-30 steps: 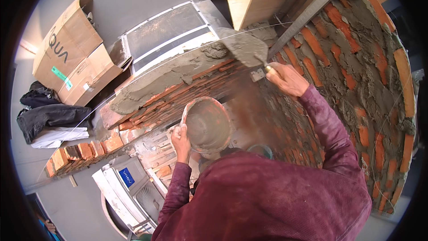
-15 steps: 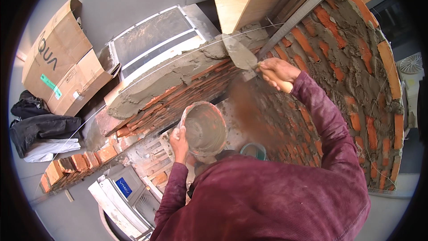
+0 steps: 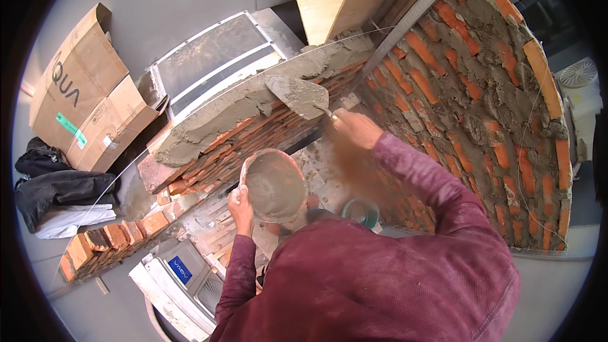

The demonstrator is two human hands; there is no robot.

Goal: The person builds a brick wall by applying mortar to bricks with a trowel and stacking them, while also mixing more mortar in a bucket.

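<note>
My right hand point(image 3: 354, 128) grips a trowel point(image 3: 300, 96) by its handle, which the fingers mostly hide. The mortar-smeared blade lies over the front edge of the mortar bed point(image 3: 221, 116) along the top of a low brick wall point(image 3: 247, 136); whether it touches the mortar I cannot tell. Closed on the left rim of a mortar-stained bucket point(image 3: 277, 187), my left hand point(image 3: 241, 209) holds it tilted in front of me. Grey residue coats the inside of the bucket. A thin string point(image 3: 142, 155) runs along the wall top.
On the right rises a brick wall point(image 3: 465, 120) smeared with mortar. A metal straightedge point(image 3: 415, 16) leans at the corner beside plywood boards point(image 3: 321, 0). A cardboard box point(image 3: 88, 98) and dark clothes point(image 3: 60, 193) lie at left. A green bucket point(image 3: 361, 212) stands below me.
My right hand has moved the trowel left and nearer along the wall top. My left hand and the bucket have shifted slightly left.
</note>
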